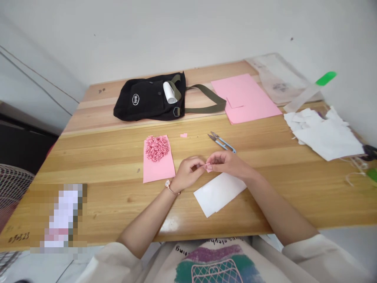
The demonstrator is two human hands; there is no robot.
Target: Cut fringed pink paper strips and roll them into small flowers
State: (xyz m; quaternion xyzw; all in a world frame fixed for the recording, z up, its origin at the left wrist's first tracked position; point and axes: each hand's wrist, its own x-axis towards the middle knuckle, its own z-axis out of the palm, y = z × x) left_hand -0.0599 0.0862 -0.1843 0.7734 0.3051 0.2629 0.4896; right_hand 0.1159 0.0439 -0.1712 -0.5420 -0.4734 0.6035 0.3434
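Between the fingertips of both hands is a small piece of pink paper (209,168). My left hand (190,171) pinches it from the left, and my right hand (226,162) pinches it from the right. Under and just in front of the right hand lies a sheet of white paper (216,194). Blue-handled thread snips (222,142) rest beyond the right hand. To the left of my left hand, a heap of small curled pink pieces (157,148) sits on a pink paper sheet (159,171). A tiny pink scrap (183,135) lies farther back.
A black bag (141,98) with a white roll (169,92) on it lies at the back. Pink sheets (250,98) are right of it. White paper pieces (326,135) and a green-tipped clear strip (309,92) are at far right. A blurred-out object (61,216) lies at front left.
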